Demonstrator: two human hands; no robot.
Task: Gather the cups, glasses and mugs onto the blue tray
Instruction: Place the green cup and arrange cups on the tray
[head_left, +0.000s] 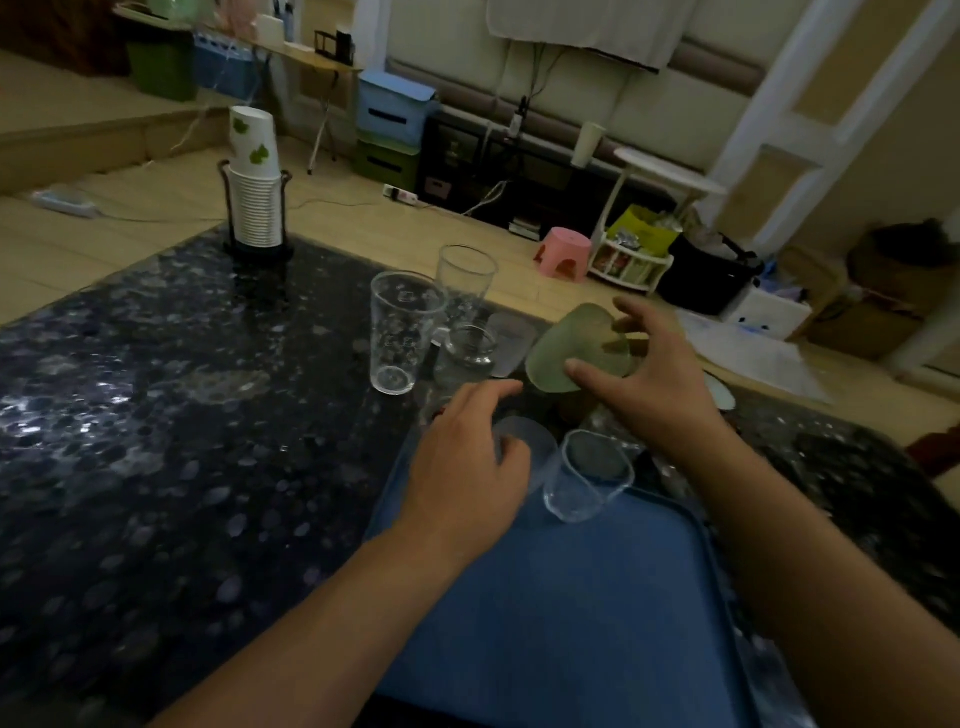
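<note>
The blue tray (545, 597) lies on the near part of the dark table. A small clear glass (587, 475) stands at the tray's far edge. My left hand (467, 467) grips a frosted translucent cup (535, 449) at the tray's far left corner. Just beyond the tray, my right hand (654, 379) holds a tilted green cup (571, 343), thumb on its side and fingers over its rim. Farther back on the table stand two tall clear glasses (402, 332) (465, 280), a small glass mug (470, 351) and another frosted cup (514, 343).
A stack of white paper cups (254, 208) sits in a black wire holder at the table's far left corner. The table's far edge runs just behind the glasses. On the floor beyond are a pink stool (563, 254) and a white rack (639, 244).
</note>
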